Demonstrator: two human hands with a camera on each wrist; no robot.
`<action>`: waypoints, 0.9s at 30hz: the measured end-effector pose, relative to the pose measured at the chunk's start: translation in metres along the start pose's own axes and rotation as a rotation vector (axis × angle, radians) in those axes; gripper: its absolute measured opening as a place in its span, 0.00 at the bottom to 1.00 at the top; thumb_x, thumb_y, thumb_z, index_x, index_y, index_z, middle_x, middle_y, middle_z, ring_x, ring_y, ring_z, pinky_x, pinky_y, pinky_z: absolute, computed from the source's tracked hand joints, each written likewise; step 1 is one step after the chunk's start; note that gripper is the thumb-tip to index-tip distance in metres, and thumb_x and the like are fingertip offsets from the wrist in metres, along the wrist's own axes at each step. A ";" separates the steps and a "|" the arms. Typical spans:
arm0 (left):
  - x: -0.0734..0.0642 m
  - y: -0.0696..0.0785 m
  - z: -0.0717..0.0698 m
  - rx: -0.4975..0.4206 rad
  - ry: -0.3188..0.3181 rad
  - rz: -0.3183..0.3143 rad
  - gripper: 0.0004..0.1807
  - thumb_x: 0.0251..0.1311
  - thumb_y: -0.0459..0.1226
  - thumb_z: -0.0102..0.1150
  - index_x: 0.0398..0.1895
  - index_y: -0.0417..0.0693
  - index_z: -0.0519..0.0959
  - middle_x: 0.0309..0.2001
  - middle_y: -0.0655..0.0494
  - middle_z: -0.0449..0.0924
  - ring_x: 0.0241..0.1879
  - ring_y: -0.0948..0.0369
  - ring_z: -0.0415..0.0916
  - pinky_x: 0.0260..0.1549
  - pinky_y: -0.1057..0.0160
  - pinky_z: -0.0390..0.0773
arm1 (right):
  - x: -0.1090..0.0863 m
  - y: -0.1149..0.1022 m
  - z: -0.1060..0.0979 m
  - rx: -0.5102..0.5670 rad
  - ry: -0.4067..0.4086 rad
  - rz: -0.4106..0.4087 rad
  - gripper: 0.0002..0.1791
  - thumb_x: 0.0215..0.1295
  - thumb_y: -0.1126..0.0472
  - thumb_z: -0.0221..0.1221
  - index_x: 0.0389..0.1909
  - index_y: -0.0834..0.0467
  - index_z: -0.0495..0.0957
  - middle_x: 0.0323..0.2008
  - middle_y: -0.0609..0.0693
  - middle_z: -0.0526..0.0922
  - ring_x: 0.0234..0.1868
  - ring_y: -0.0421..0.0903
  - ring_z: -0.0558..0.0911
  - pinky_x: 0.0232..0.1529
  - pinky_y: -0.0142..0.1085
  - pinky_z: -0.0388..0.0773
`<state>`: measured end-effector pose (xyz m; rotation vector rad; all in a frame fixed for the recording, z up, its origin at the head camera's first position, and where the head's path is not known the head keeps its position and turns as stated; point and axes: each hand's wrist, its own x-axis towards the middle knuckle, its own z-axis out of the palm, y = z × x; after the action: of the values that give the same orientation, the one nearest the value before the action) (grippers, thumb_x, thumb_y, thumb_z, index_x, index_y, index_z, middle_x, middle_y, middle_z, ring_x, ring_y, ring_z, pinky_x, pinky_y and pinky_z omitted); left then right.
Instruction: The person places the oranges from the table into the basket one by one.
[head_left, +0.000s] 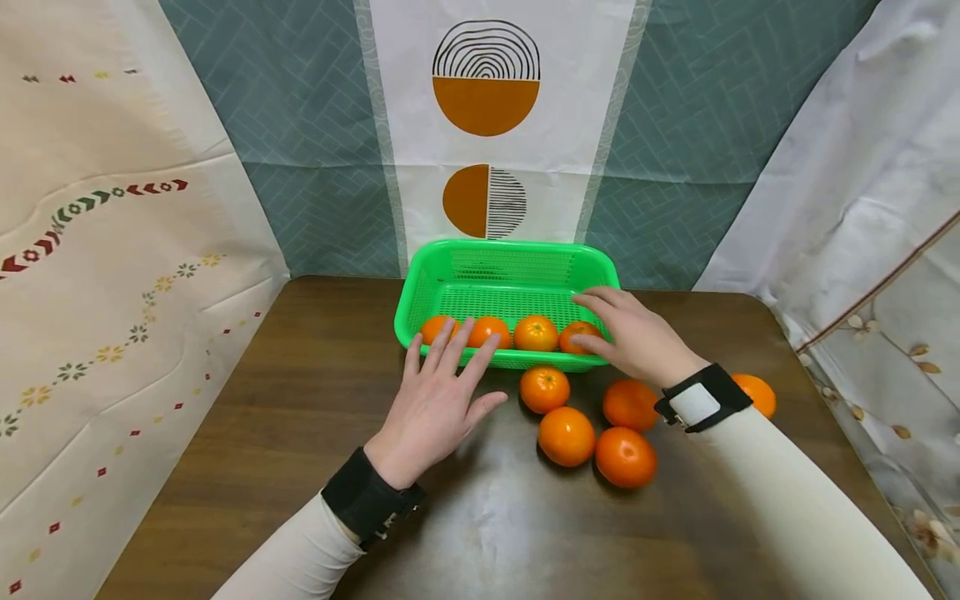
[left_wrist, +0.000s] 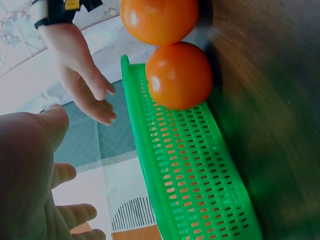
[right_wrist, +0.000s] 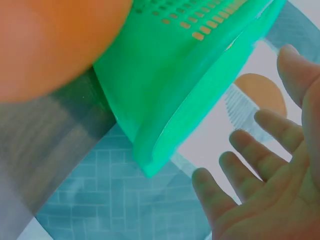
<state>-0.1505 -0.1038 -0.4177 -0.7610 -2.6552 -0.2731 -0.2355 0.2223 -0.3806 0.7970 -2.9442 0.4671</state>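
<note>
A green plastic basket [head_left: 498,265] stands at the back of the table, with several oranges [head_left: 536,333] in a row along its near side. My left hand [head_left: 438,404], fingers spread, hovers at the basket's front left and overlaps its rim in the head view. Over the basket's right end is my right hand [head_left: 637,333], its thumb close to the rightmost orange [head_left: 579,337] inside. The right wrist view shows that hand's palm [right_wrist: 280,200] bare and its fingers apart. Just in front of the basket lie several loose oranges [head_left: 567,437].
Another orange [head_left: 754,395] sits to the right, partly hidden behind my right wrist. The brown wooden table [head_left: 300,400] ends at a patterned cloth backdrop [head_left: 322,200] right behind the basket. Light cloths [head_left: 862,208] hang along both sides.
</note>
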 end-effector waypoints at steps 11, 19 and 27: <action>0.005 0.011 0.008 -0.004 -0.035 0.043 0.41 0.80 0.63 0.56 0.87 0.57 0.66 0.85 0.41 0.60 0.84 0.40 0.56 0.76 0.26 0.57 | -0.056 -0.010 0.005 0.023 0.245 -0.004 0.44 0.76 0.46 0.71 0.84 0.59 0.67 0.82 0.61 0.67 0.84 0.63 0.61 0.77 0.66 0.64; 0.011 0.014 0.010 -0.011 -0.050 0.086 0.42 0.79 0.64 0.56 0.88 0.59 0.64 0.84 0.43 0.62 0.84 0.41 0.57 0.76 0.27 0.59 | -0.079 -0.025 0.019 0.020 0.325 0.019 0.46 0.72 0.48 0.75 0.84 0.60 0.67 0.83 0.61 0.66 0.85 0.64 0.60 0.80 0.66 0.59; 0.016 0.025 0.016 -0.042 -0.121 0.183 0.40 0.81 0.63 0.55 0.88 0.59 0.64 0.85 0.45 0.61 0.84 0.42 0.57 0.76 0.31 0.63 | -0.102 -0.031 0.032 0.011 0.287 0.028 0.45 0.74 0.46 0.72 0.85 0.58 0.66 0.84 0.60 0.64 0.85 0.64 0.58 0.82 0.64 0.53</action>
<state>-0.1541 -0.0713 -0.4238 -1.0578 -2.6744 -0.2411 -0.1309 0.2364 -0.4156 0.6300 -2.6928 0.5487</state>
